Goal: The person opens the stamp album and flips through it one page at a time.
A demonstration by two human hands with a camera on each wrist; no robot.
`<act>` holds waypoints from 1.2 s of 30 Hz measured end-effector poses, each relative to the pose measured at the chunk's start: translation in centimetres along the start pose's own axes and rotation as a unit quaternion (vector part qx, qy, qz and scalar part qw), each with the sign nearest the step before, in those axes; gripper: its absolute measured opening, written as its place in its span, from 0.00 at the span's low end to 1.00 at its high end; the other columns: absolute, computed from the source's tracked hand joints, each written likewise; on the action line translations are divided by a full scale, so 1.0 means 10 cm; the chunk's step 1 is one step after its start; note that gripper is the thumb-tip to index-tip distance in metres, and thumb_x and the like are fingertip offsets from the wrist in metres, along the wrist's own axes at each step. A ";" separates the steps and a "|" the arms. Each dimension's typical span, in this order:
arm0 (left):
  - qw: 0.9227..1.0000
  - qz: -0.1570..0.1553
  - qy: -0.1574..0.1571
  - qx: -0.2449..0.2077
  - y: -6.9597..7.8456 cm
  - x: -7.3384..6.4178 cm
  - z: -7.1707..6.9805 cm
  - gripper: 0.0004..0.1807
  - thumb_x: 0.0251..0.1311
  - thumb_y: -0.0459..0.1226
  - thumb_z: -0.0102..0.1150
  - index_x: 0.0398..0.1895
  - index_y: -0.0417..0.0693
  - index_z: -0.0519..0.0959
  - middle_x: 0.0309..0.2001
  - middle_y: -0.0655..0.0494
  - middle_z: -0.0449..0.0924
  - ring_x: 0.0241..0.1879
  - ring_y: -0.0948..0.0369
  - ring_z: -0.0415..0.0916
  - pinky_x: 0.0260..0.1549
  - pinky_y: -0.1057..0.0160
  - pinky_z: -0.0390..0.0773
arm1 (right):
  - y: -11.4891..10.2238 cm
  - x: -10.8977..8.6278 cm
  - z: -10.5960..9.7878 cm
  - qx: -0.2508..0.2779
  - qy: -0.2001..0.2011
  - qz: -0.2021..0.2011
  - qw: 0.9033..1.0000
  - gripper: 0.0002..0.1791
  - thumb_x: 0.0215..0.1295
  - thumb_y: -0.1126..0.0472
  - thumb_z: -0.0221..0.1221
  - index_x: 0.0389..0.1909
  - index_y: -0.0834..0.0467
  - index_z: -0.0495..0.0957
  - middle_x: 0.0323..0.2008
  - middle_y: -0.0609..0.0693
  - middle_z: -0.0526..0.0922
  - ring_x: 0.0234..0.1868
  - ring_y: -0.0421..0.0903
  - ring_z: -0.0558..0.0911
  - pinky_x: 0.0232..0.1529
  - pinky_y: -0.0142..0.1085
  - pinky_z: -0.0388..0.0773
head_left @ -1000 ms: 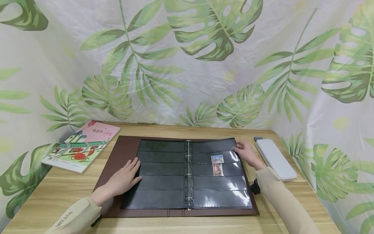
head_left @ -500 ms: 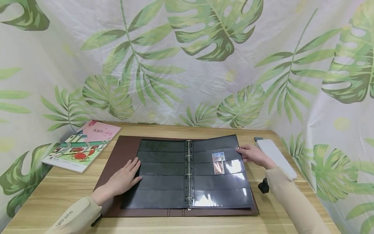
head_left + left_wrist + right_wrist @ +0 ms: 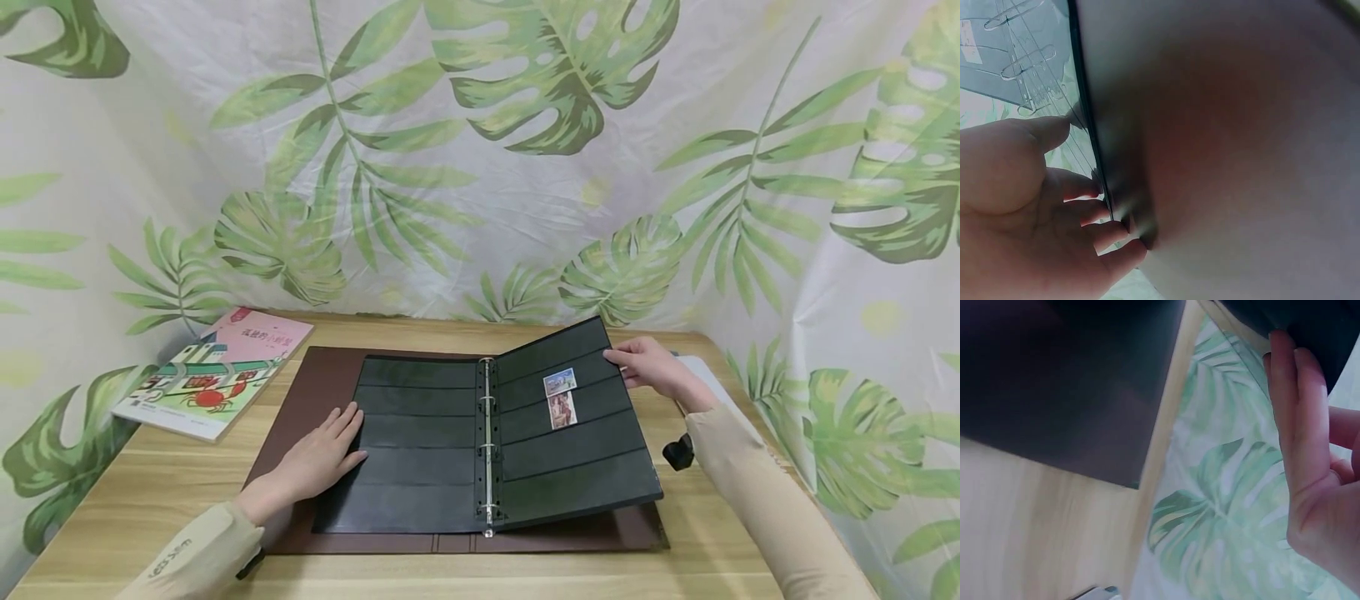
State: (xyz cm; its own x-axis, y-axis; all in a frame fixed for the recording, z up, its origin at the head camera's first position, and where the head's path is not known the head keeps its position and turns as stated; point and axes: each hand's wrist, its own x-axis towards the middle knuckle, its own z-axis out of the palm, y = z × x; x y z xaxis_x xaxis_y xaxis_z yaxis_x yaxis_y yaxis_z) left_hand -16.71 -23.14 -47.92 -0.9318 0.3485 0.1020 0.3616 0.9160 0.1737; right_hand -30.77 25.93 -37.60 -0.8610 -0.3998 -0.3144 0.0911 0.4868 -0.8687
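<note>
A brown ring binder (image 3: pixel 318 379) lies open on the table, with black pocket pages on both sides of its metal rings (image 3: pixel 489 433). My right hand (image 3: pixel 656 371) pinches the outer edge of the right-hand pages (image 3: pixel 577 454), which stand tilted up off the back cover. Two small stamps, a bluish one (image 3: pixel 559 382) and a reddish one (image 3: pixel 562 411), sit one above the other in these pockets. With fingers stretched out, my left hand (image 3: pixel 311 458) rests on the left cover and the edge of the left page (image 3: pixel 416 467). The right wrist view shows fingers (image 3: pixel 1310 425) against the raised page.
A picture book with a red crab (image 3: pixel 217 375) lies at the table's back left. Partly behind my right forearm is a white case (image 3: pixel 720 387). A leaf-patterned cloth (image 3: pixel 405 167) hangs around the wooden table (image 3: pixel 360 575).
My right hand has lifted the outer edge of the right-hand pages up and away from the cover, carrying the stamps with them. The left hand stays in place.
</note>
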 end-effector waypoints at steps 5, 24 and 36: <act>1.000 0.000 0.001 0.002 0.00 0.00 0.00 0.32 0.66 0.42 0.60 0.64 0.27 0.70 0.67 0.28 0.68 0.66 0.33 0.67 0.60 0.40 0.73 | -0.12 -0.02 0.02 -0.022 0.006 -0.002 1.000 0.27 0.79 0.57 0.47 0.65 0.75 0.67 0.35 0.44 0.88 0.33 0.36 0.87 0.40 0.32 0.85; 1.000 -0.005 -0.002 -0.007 -0.01 0.00 0.02 0.33 0.66 0.44 0.60 0.65 0.27 0.69 0.67 0.28 0.67 0.66 0.32 0.66 0.59 0.38 0.72 | -0.64 -0.03 0.13 -0.059 0.013 -0.025 0.998 0.26 0.78 0.56 0.48 0.63 0.74 0.68 0.26 0.45 0.78 0.26 0.32 0.78 0.36 0.28 0.82; 1.000 0.001 0.005 0.003 -0.01 0.00 0.01 0.32 0.65 0.43 0.61 0.64 0.27 0.71 0.66 0.28 0.69 0.65 0.33 0.68 0.59 0.40 0.74 | -0.83 -0.05 0.17 -0.037 0.003 -0.036 0.999 0.30 0.79 0.55 0.46 0.71 0.71 0.59 0.31 0.44 0.73 0.26 0.31 0.73 0.37 0.26 0.78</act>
State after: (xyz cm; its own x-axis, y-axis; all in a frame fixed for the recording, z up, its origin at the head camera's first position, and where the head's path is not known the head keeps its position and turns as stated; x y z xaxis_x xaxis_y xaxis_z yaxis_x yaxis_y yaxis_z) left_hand -16.70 -23.19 -48.03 -0.9304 0.3491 0.1121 0.3639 0.9163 0.1674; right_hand -30.25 20.74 -30.93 -0.8668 -0.4319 -0.2493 -0.0084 0.5125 -0.8587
